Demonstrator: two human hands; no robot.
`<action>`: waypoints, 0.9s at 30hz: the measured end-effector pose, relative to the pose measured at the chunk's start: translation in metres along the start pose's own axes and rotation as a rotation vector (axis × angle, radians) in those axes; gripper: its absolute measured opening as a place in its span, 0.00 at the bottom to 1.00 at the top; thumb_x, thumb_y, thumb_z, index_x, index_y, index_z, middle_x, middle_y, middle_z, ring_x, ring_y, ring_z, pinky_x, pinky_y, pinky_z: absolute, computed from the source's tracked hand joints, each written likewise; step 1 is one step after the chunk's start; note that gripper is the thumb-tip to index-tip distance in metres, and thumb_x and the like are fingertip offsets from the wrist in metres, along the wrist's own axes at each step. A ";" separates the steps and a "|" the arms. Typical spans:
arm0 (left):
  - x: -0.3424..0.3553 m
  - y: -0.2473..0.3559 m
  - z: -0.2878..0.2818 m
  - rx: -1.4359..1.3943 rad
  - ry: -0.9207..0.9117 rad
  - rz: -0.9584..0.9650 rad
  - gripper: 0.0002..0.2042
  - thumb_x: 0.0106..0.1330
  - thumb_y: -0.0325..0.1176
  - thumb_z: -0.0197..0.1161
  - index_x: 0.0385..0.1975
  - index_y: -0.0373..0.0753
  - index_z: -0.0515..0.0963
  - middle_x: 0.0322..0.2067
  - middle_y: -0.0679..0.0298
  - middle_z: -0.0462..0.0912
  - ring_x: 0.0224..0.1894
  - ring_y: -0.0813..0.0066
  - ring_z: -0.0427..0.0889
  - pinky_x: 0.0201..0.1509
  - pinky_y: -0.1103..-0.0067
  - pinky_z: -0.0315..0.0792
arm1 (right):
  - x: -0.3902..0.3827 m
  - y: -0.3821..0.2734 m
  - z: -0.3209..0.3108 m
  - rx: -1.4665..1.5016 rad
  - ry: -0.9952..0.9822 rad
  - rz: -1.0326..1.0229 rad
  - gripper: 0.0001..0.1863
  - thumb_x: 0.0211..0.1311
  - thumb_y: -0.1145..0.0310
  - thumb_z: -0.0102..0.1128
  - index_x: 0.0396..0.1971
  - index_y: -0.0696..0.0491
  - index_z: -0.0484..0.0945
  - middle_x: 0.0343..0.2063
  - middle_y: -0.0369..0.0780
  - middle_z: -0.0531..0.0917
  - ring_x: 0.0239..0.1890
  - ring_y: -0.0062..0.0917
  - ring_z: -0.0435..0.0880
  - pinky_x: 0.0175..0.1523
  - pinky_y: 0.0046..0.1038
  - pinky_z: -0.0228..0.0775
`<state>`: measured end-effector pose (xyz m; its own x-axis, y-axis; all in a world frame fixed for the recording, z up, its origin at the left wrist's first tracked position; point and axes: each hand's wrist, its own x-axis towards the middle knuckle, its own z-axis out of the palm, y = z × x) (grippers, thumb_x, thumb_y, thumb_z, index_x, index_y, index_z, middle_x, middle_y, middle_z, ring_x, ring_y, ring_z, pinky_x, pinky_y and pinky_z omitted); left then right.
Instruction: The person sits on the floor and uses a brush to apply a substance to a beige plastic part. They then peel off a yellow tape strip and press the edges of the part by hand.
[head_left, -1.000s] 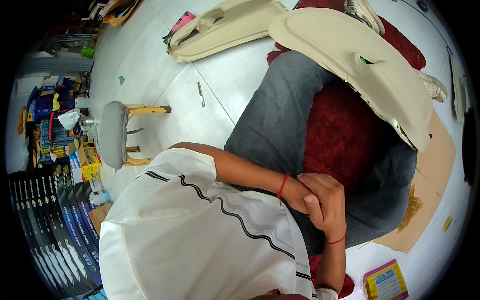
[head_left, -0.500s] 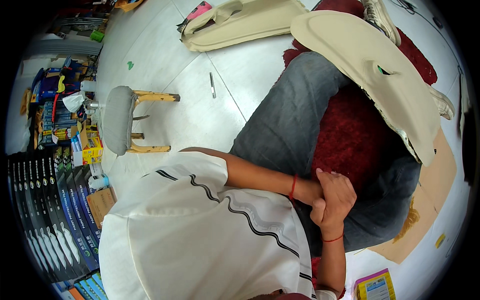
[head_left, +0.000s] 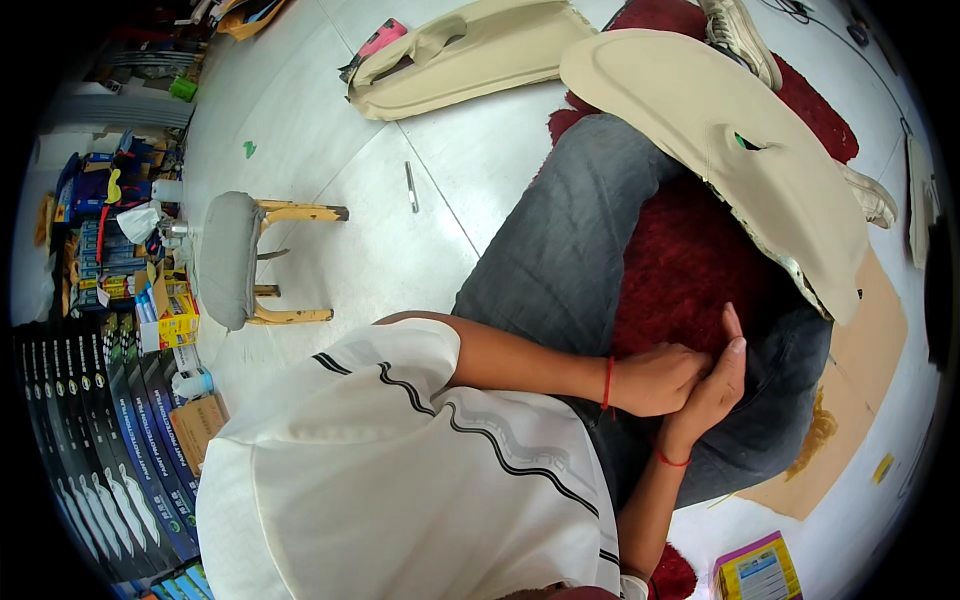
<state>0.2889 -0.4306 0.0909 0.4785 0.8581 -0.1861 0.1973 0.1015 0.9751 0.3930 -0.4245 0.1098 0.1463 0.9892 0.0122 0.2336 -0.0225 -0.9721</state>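
Observation:
My left hand [head_left: 655, 380] has its fingers curled and pressed against the palm side of my right hand [head_left: 715, 392]. Whether anything is inside the left fingers is hidden. My right hand has its fingers stretched out, pointing away from me. Both hands are held over my crossed legs in grey jeans [head_left: 560, 210]. Beyond them a large beige moulded panel [head_left: 690, 110], with a slot and a ragged inner edge, leans across my lower legs; neither hand touches it. Under my legs is a dark red shaggy rug [head_left: 680, 260].
A second beige panel [head_left: 470, 70] lies on the pale tiled floor, with a pen [head_left: 411, 187] nearby. At left are a grey-topped stool [head_left: 228, 262] and shelves of boxes. Flattened cardboard [head_left: 870, 350] lies at right, a yellow packet [head_left: 760, 572] at lower right. Worn shoes [head_left: 740, 40] show beyond the panel.
Both hands have shifted to the right. My left hand, mostly covered by the right before, now shows its curled fingers, and the right has turned with its fingers extended.

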 end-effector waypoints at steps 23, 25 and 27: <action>0.005 -0.002 0.002 -0.458 -0.017 0.350 0.31 0.83 0.39 0.43 0.77 0.26 0.47 0.80 0.47 0.44 0.82 0.58 0.43 0.83 0.68 0.44 | 0.026 -0.018 0.010 0.209 0.044 -0.056 0.36 0.85 0.51 0.20 0.67 0.65 0.69 0.70 0.52 0.70 0.74 0.41 0.66 0.80 0.43 0.48; 0.008 -0.003 -0.008 -0.526 -0.005 0.346 0.30 0.83 0.39 0.43 0.77 0.27 0.49 0.78 0.46 0.49 0.81 0.57 0.47 0.82 0.67 0.47 | 0.015 -0.030 0.018 0.112 -0.130 -0.152 0.33 0.85 0.54 0.25 0.68 0.65 0.68 0.74 0.54 0.61 0.75 0.43 0.63 0.80 0.44 0.46; 0.014 -0.015 -0.006 -0.062 0.233 0.510 0.29 0.81 0.38 0.47 0.75 0.29 0.53 0.74 0.44 0.60 0.78 0.55 0.57 0.79 0.66 0.54 | -0.006 -0.027 0.035 -0.095 -0.039 -0.220 0.29 0.83 0.57 0.33 0.71 0.62 0.66 0.76 0.53 0.59 0.77 0.42 0.59 0.80 0.40 0.44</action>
<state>0.2880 -0.4170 0.0743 0.2970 0.8942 0.3350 -0.0632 -0.3316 0.9413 0.3519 -0.4247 0.1280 0.0450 0.9766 0.2103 0.3458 0.1823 -0.9204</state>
